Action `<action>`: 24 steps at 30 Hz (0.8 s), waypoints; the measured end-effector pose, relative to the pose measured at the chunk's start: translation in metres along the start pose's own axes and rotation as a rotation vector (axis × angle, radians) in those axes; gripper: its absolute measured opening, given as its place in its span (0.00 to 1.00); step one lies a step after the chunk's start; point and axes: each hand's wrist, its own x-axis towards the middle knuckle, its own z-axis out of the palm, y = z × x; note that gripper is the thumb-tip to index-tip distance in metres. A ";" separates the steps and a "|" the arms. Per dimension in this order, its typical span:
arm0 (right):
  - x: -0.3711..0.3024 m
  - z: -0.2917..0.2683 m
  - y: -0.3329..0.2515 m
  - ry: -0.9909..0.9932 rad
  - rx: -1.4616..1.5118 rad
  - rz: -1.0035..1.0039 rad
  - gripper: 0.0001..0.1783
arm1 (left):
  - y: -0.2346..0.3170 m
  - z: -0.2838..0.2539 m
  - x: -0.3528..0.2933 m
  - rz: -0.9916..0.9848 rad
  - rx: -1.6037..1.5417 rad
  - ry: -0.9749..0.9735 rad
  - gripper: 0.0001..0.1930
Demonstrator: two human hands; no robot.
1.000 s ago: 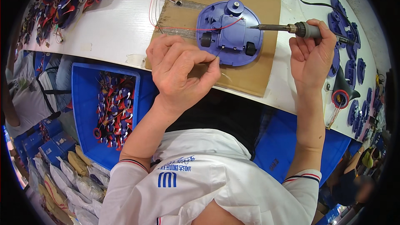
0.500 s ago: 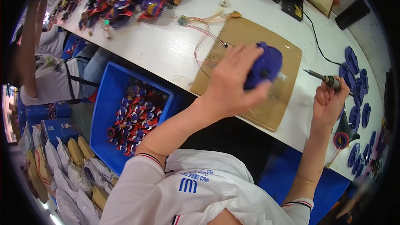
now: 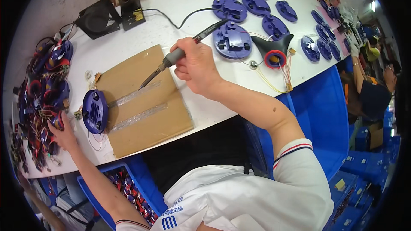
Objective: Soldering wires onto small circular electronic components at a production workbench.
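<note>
My right hand (image 3: 198, 66) grips a soldering iron (image 3: 174, 56) by its grey handle. The iron's tip points down toward a brown cardboard sheet (image 3: 150, 102) with strips of clear tape. A purple oval plastic base (image 3: 95, 112), slotted on its upper face, rests at the sheet's left edge. Left of it, my left hand (image 3: 64, 136) reaches into the edge of a pile of wired red, purple and black parts (image 3: 45, 90). Its thumb and fingers are around a red and purple wired part (image 3: 57, 120), partly hidden by the hand.
Behind the sheet stand a black fan (image 3: 98, 18) and an iron stand (image 3: 132, 12) with a trailing cord. To the right lie several purple bases (image 3: 232, 40) and a black horn-shaped part with a red ring (image 3: 274, 53). Blue bins (image 3: 321, 119) sit below the table edge.
The view has swung right. My left hand has let go of the purple base and moved to the pile. My right hand has brought the soldering iron over the cardboard.
</note>
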 end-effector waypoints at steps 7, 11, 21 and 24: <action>0.005 0.004 0.003 -0.018 -0.003 0.000 0.09 | -0.013 -0.018 -0.002 -0.016 -0.496 -0.100 0.35; 0.001 0.001 0.001 -0.028 -0.024 0.004 0.09 | 0.036 -0.032 -0.067 0.241 -0.765 -0.076 0.29; 0.001 0.002 0.002 -0.054 -0.026 -0.007 0.09 | 0.080 -0.048 -0.105 0.494 -0.429 -0.209 0.40; -0.001 0.000 0.001 -0.067 -0.023 -0.010 0.10 | 0.040 -0.044 -0.087 0.448 -0.366 -0.116 0.40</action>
